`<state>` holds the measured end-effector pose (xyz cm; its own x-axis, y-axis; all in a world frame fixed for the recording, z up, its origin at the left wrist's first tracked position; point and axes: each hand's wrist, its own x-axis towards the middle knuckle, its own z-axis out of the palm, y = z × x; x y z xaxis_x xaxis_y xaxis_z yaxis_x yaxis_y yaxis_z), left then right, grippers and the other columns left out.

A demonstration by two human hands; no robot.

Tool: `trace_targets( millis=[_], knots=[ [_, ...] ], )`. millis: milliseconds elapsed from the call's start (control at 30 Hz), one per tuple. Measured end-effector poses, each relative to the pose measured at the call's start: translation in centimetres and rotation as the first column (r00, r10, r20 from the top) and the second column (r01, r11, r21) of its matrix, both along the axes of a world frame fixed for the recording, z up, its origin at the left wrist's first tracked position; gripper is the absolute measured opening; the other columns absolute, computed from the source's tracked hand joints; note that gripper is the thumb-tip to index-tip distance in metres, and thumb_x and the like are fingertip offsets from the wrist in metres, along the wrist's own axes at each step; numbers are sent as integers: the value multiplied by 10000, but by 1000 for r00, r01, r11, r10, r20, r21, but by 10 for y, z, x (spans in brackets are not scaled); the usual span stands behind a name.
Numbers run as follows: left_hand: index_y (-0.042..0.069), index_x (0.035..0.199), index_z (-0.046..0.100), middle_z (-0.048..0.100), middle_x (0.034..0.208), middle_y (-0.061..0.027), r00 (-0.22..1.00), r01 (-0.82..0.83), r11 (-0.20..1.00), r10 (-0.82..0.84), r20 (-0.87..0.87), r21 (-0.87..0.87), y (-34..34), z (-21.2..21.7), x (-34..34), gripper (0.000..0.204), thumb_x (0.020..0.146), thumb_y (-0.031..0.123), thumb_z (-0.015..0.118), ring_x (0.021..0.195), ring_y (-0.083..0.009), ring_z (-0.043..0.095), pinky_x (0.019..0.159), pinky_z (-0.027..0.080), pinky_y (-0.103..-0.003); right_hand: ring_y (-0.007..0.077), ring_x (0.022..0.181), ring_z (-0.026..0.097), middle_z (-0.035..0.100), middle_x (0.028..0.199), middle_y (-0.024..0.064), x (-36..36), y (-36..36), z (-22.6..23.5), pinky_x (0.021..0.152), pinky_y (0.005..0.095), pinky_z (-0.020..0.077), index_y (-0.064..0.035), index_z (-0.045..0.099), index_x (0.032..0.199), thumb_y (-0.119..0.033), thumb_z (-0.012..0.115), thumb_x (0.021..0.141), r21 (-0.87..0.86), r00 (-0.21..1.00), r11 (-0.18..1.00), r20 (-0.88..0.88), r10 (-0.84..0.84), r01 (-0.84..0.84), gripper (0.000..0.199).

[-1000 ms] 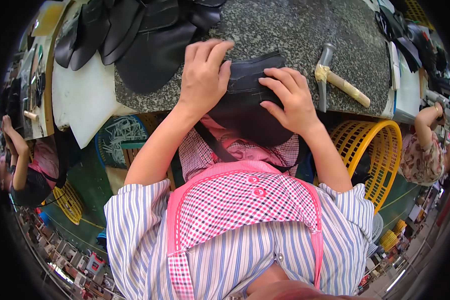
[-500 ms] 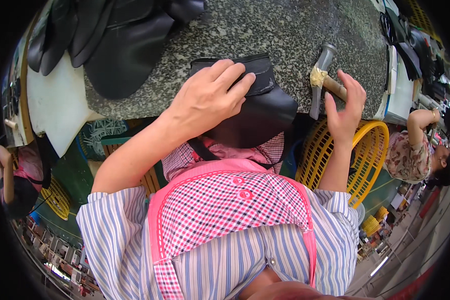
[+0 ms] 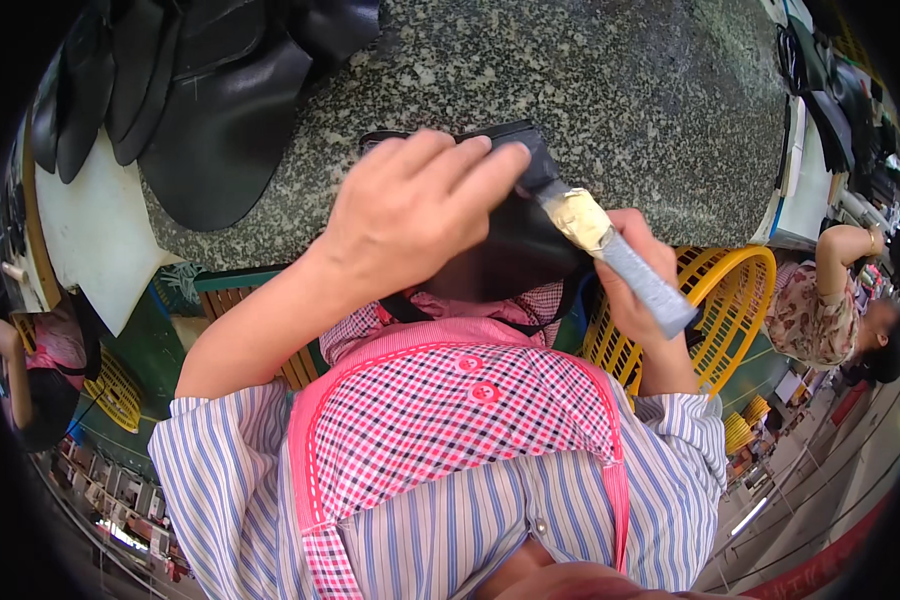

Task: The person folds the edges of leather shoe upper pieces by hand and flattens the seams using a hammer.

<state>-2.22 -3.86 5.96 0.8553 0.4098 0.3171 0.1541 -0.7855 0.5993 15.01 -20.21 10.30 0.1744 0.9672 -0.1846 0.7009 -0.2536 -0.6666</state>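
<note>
My left hand (image 3: 410, 205) lies with curled fingers on a black leather piece (image 3: 530, 245) at the near edge of the stone slab, holding it at its folded far edge. The near part of the leather hangs over the slab's edge toward my lap. In my right hand (image 3: 635, 270) is a hammer (image 3: 650, 290), its head bound in the middle with yellowish tape. One end of the hammer head is over the leather's right side, close to my left fingertips; whether it touches cannot be made out. My right fingers mostly hide the handle.
A speckled stone slab (image 3: 610, 90) covers the worktop. Black leather pieces (image 3: 225, 150) are piled at the far left, beside a white sheet (image 3: 95, 230). A yellow plastic basket (image 3: 740, 290) stands below the right edge. Co-workers sit at the right (image 3: 820, 300) and left (image 3: 50, 350).
My right hand, open beside the hammer before, has picked it up from the slab and brought it left over the leather. My left hand stays on the leather piece.
</note>
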Motion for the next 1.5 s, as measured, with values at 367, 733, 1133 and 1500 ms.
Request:
trace_targets(
  millis=[367,733,1133,1500],
  knots=[
    [152,871,627,608,988,-99,994,105,921,-88,-62,375,-3,-7,-2,263,620,75,611,757,-198,590,588,474,-261,328,601,588,546,669,156,-13,-5,-3,532,349,436,-21,505,975,-169,578,812,-148,990,980,-31,-136,130,232],
    [116,867,665,517,689,-50,989,-129,992,129,-79,0,11,-3,16,188,680,99,686,614,-218,538,531,442,-320,268,512,538,480,607,120,-14,0,-2,491,289,384,1,504,941,-184,542,864,-110,986,985,-86,-144,134,204],
    [128,859,670,498,678,-55,989,-67,997,63,-132,-26,18,-2,17,175,684,118,685,630,-230,542,541,446,-339,229,635,626,609,815,101,11,36,9,530,320,475,-53,565,996,-102,538,848,-124,972,992,228,56,-28,158],
    [88,749,598,505,694,-65,990,0,998,-8,-143,-58,25,-1,15,82,681,95,642,679,-234,563,565,475,-340,267,477,506,452,592,111,3,24,9,479,300,379,-12,506,835,-105,587,791,-126,1000,992,20,10,-8,131]
  ],
)
